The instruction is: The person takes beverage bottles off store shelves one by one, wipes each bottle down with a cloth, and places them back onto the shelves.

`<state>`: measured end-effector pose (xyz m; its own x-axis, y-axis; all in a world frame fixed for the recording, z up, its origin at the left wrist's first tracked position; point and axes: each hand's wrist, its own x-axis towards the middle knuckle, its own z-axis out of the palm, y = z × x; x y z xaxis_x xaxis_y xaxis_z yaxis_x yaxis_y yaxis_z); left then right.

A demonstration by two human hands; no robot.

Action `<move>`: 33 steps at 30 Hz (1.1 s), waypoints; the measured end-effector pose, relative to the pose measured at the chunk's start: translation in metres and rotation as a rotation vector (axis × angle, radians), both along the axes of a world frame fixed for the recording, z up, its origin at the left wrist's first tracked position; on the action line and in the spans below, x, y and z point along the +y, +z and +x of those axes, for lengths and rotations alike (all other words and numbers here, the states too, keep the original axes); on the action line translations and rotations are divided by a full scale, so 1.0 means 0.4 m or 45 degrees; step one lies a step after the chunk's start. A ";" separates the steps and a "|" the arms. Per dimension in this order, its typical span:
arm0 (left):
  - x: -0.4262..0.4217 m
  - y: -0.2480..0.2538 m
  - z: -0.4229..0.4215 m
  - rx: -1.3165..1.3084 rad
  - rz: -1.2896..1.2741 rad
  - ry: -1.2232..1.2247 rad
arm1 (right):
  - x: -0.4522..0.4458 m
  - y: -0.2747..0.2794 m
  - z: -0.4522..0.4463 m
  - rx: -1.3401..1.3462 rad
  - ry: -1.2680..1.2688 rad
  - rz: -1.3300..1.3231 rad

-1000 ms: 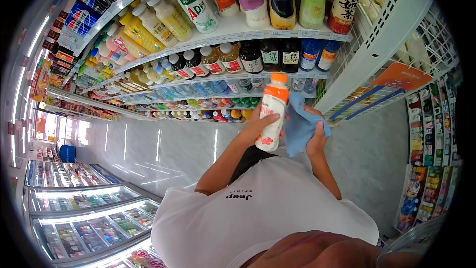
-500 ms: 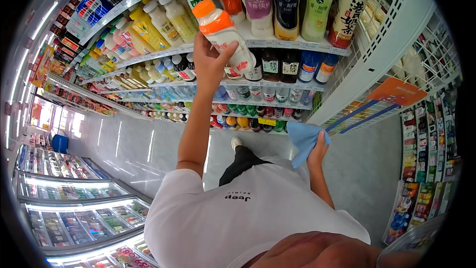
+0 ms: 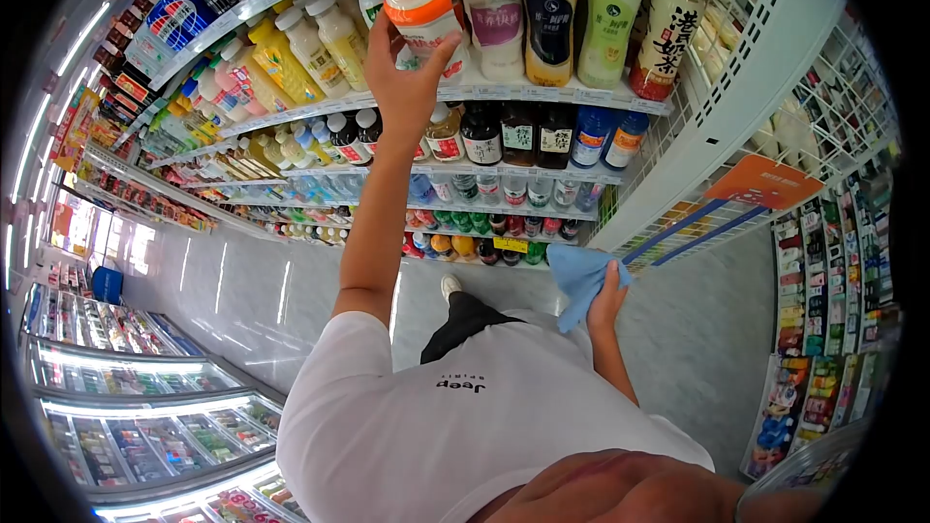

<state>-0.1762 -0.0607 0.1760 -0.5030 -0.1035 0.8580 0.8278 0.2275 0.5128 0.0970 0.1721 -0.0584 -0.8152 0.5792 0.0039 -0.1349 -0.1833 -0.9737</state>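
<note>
My left hand (image 3: 405,87) is closed around an orange-capped white bottle (image 3: 426,31), thumb on one side and fingers on the other. The bottle stands nearly upright at the front of the upper shelf (image 3: 542,94); whether its base rests there is hidden behind my hand. Beside it are a white bottle with a purple label (image 3: 496,19) and a yellow bottle with a dark label (image 3: 549,15). Low on the right, my right hand (image 3: 606,302) grips a light blue cloth (image 3: 579,281), which hangs loosely from the fingers.
Lower shelves hold dark bottles (image 3: 481,136) and blue-labelled bottles (image 3: 589,138). A white metal post (image 3: 702,97) and wire mesh close off the right side. An orange sign (image 3: 765,182) hangs there. Glass-topped freezers (image 3: 145,436) stand at left on the grey floor (image 3: 242,271).
My left hand has brought the bottle up and in toward the upper shelf, turning it from tilted to nearly upright. My right hand still grips the cloth, with little movement.
</note>
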 end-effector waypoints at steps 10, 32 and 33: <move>0.041 -0.034 -0.024 -0.060 -0.043 0.148 | 0.011 -0.002 0.013 -0.046 -0.009 -0.002; 0.028 -0.054 -0.036 0.030 -0.342 0.579 | -0.009 -0.008 0.007 -0.219 0.094 0.097; 0.030 -0.057 -0.038 0.003 -0.324 0.554 | -0.010 -0.005 0.004 -0.202 0.100 0.103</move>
<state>-0.1914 -0.0487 0.1530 -0.4579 -0.0908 0.8843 0.6297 0.6691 0.3948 0.0987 0.1680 -0.0605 -0.8519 0.5168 -0.0846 0.0335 -0.1074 -0.9937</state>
